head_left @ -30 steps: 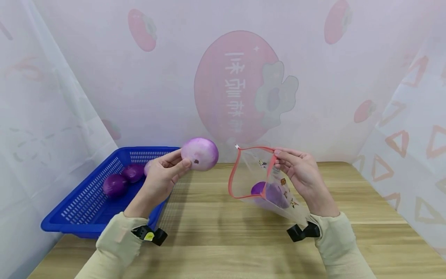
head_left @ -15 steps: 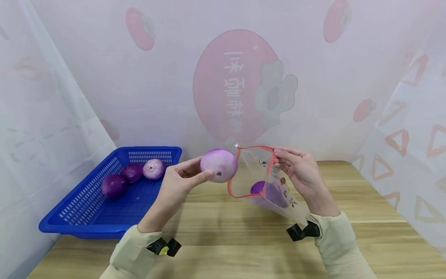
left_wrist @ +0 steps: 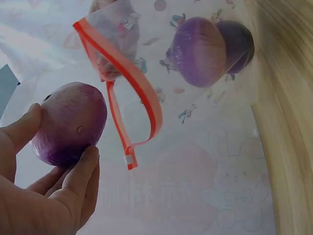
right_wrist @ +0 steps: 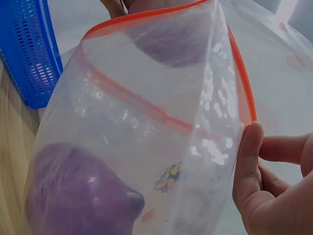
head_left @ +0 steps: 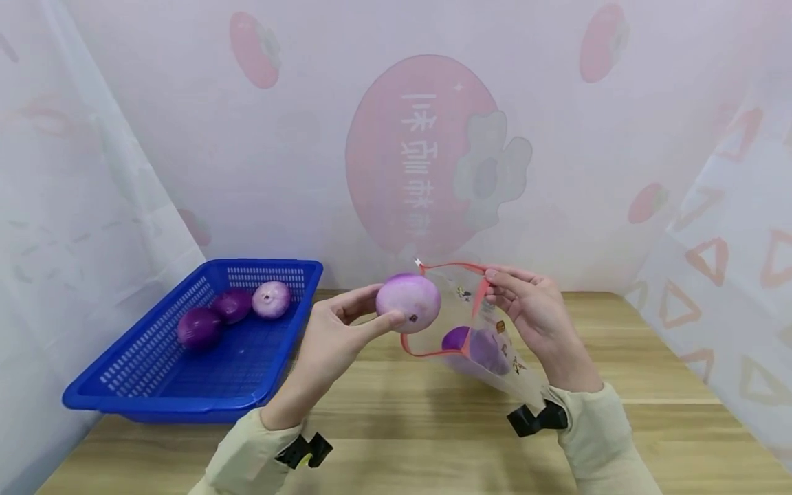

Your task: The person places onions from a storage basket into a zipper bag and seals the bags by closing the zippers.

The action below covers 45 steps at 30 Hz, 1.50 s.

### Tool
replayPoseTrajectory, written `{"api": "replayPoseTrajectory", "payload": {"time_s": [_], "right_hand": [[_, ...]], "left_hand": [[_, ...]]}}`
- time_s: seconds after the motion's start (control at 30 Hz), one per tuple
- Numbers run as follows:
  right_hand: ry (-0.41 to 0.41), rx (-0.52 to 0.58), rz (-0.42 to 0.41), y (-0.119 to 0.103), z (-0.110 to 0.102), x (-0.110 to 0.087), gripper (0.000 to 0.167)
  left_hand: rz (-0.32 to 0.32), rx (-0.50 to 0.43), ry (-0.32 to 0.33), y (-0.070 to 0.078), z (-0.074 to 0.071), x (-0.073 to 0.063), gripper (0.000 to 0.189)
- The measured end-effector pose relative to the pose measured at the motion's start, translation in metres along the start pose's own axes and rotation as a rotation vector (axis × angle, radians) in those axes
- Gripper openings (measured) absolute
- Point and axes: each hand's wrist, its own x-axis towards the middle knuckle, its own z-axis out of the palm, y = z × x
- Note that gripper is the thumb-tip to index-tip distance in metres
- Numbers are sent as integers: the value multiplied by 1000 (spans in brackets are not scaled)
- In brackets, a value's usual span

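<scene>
A pale purple onion (head_left: 408, 302) is gripped between the thumb and fingers of my left hand (head_left: 337, 337), right at the mouth of a clear zip bag (head_left: 452, 289) with a red-orange edge. My right hand (head_left: 532, 309) pinches the bag's rim at its right side, and the mouth gapes toward the left. Through the plastic, purple onions (left_wrist: 199, 51) show inside the bag; in the right wrist view one onion (right_wrist: 83, 191) has a pointed tip. The bag's white slider (head_left: 417, 262) sits at the upper left corner of the rim.
On the left stands a blue plastic basket (head_left: 266, 385) with slotted sides. Two dark purple onions (head_left: 201, 328) and a paler onion (head_left: 271, 300) lie in it. The wooden table (head_left: 396, 454) is bounded by printed white cloth (head_left: 278, 151) behind and at both sides.
My left hand has carried the onion rightward and down, from beside the basket to the bag's mouth. The paler onion in the basket has come into full view. My right hand keeps its pinch on the rim.
</scene>
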Motion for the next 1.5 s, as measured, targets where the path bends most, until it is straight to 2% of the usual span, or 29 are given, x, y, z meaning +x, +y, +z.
{"api": "replayPoseTrajectory", "payload": {"time_s": [0.33,0.63,0.7,0.93,1.03,1.27,1.5], "right_hand": [[6,-15,-14,2,3,-1,9],[5,-15,-5,4,3,-1,9],[6,-16,-5,5,3,-1,9],[4,-24,-5,5,5,0,9],[4,-29,-2,5,7,1,10],[-6,-19,-2,4,7,3,10],[-1,-9,-5,6,4,2,10]], "left_hand": [[33,-21,19,-4,8,0,44],[29,16,54,-6,14,-2,45],[26,25,59,-3,16,-3,44],[14,52,57,24,22,-11,40],[14,54,46,24,22,-11,40],[32,63,19,-8,21,-3,41],[55,80,-15,-16,21,-4,43]]}}
